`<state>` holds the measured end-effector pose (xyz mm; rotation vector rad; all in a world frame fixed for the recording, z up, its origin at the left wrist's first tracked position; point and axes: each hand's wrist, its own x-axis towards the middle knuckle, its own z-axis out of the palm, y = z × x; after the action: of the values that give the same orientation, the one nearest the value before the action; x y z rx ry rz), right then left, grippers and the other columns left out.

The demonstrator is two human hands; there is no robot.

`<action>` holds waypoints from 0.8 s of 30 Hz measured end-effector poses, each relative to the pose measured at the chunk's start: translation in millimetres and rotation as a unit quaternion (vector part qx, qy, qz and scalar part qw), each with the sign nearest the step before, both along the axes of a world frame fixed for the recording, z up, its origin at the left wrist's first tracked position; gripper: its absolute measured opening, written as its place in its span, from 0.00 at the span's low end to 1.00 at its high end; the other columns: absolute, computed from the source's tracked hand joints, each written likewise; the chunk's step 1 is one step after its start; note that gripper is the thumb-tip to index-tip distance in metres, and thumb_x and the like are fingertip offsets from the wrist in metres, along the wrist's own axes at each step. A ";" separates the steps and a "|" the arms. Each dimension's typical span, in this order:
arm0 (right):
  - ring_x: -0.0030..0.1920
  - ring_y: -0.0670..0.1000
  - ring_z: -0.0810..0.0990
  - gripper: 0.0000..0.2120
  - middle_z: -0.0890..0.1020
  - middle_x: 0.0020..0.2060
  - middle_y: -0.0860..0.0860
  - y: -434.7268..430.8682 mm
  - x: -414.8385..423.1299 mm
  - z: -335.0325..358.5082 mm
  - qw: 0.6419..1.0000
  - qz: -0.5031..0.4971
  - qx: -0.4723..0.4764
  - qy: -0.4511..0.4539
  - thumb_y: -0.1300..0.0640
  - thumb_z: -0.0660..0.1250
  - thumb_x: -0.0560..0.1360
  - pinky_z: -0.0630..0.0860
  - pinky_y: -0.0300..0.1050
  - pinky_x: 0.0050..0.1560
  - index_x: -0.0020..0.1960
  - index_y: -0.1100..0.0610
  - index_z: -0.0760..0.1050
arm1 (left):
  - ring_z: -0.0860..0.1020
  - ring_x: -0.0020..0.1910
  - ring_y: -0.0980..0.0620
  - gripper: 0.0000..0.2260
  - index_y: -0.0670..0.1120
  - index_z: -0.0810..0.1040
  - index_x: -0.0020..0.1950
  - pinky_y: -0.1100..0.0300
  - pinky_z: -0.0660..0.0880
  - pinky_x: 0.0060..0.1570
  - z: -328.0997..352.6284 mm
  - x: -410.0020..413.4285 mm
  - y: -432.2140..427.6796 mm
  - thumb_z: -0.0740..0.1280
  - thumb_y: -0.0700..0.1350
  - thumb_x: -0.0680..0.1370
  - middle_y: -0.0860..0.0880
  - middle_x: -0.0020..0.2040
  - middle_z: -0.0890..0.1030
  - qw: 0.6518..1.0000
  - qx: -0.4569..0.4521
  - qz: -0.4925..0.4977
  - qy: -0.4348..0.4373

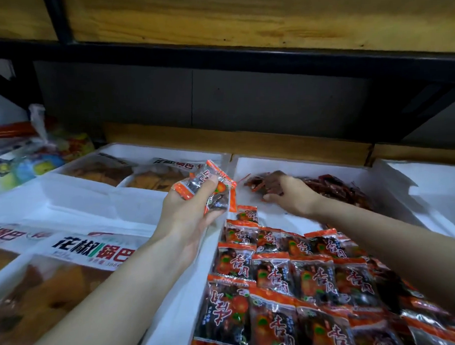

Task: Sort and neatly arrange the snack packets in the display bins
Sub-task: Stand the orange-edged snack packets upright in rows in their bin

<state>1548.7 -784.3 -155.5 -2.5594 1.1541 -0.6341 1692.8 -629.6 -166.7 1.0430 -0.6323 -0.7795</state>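
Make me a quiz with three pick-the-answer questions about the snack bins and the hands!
1. Where do the tidy rows of orange-and-black packets lie?
A. near end of the middle bin
B. wooden shelf
C. the floor

2. What colour are the bin walls?
A. green
B. white
C. black

3. What is the left hand doing?
A. resting flat
B. holding packets
C. pointing up

Answers: 1 A, rows fill the bin's near end; 2 B, white foam sides; 3 B, its fingers grip a bunch of held packets while the right hand reaches the dark red pile.

You're in a shop: white foam display bins (296, 166) hold rows of identical snack packets (275, 272), bagged crisps (76, 267) alongside, a wooden shelf (240, 15) overhead.
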 end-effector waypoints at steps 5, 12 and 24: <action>0.71 0.55 0.66 0.30 0.66 0.72 0.56 -24.6 22.9 -24.8 0.991 0.015 0.092 0.096 0.55 0.66 0.77 0.64 0.43 0.68 0.74 0.62 0.58 | 0.83 0.44 0.54 0.11 0.45 0.76 0.56 0.59 0.81 0.44 -1.8 2.4 -0.4 0.71 0.44 0.75 0.47 0.49 0.84 1.000 -0.013 0.000 0.013; 0.65 0.55 0.72 0.28 0.71 0.68 0.57 -38.4 45.9 -38.6 0.984 -0.029 0.085 0.151 0.57 0.70 0.73 0.69 0.43 0.63 0.70 0.61 0.66 | 0.83 0.35 0.59 0.18 0.44 0.76 0.62 0.65 0.80 0.36 -2.2 0.4 0.1 0.72 0.44 0.73 0.49 0.47 0.84 1.000 -0.008 -0.024 0.009; 0.30 0.48 0.69 0.10 0.73 0.30 0.50 -14.8 6.7 2.1 0.989 -0.067 -0.044 -0.124 0.52 0.66 0.77 0.62 0.32 0.24 0.44 0.59 0.75 | 0.83 0.48 0.54 0.18 0.47 0.75 0.62 0.58 0.80 0.48 -1.8 -8.0 5.6 0.73 0.47 0.73 0.49 0.50 0.84 0.999 -0.001 -0.032 -0.018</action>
<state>1555.4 -799.1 -153.3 -2.4000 1.2411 -1.0250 1684.8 -624.0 -168.5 1.0414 -0.6992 -0.8182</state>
